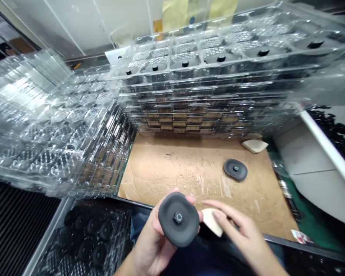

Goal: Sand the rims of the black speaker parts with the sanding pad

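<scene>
The left hand (151, 245) is clamped on a black rubbery disc (178, 219) with a nut in its middle. The right hand (244, 230) touches a pale wedge (211, 222) (I cannot tell if it grips). A twin disc (235, 169) lies on brown cardboard (166, 180) at one o'clock, below clear plastic trays (212, 76) at twelve o'clock.

hands 2: L hand (149, 245), R hand (241, 234) | blk discs 2 loose: bottom ctr (178, 219), mid right (235, 169) | cream pads 2: bottom ctr (211, 222), upper right of board (254, 145) | clear tray stacks 2: top right (218, 88), left (46, 130)
</scene>
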Tool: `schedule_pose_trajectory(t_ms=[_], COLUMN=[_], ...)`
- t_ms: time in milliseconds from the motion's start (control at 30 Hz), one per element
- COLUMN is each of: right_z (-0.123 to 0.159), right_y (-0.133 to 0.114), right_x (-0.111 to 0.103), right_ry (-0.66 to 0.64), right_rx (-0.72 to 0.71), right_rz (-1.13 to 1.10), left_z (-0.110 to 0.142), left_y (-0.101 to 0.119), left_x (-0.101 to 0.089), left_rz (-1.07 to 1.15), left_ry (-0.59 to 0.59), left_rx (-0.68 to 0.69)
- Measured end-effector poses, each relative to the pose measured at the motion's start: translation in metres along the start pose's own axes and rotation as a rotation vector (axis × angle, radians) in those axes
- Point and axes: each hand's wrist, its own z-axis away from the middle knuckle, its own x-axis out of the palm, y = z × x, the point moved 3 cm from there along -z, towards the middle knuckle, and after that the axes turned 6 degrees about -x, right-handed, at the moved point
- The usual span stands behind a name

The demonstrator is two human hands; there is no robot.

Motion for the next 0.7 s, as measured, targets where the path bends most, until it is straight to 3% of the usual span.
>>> schedule_pose_trajectory(t_ms=[67,133,200,267,400,533,633,700], right_z=[-0.003,-0.008,-0.012,-0.017,-0.029,-0.024,-0.010,0.004], right_y=[-0.026,-0.060,-0.093,-0.110,-0.110,-0.109,-0.095,-0.082], right_x=[-0.016,-0.025,-0.023,-0.017,-0.010,-0.003,-0.002,-0.002], right_ry=[0.163,0.241,0.180,0.064,-0.030,0.102,0.199,0.105], right_rx=[-0.061,-0.283,-0.607,-0.787,-0.659,-0.778,-0.571,-0.439], right_rz=[0.038,0.076,0.119,0.173,0.374,0.288,0.297,0.213], left_z=[-0.002,-0.003,-0.004,-0.003,-0.001,-0.007,-0.013,-0.015], left_y=[-0.002,-0.005,-0.008,-0.010,-0.010,-0.010,-0.008,-0.007], left_x=[0.003,0.004,0.002,-0.002,-0.003,0.003,-0.001,-0.006], left_rz=[-0.027,-0.047,-0.061,-0.073,-0.111,-0.120,-0.126,-0.100], left_ry=[-0.018,0.002,0.070,0.143,0.259,0.262,0.303,0.321], left_rx=[0.007,0.009,-0.009,-0.018,-0.005,0.002,0.059,0.097])
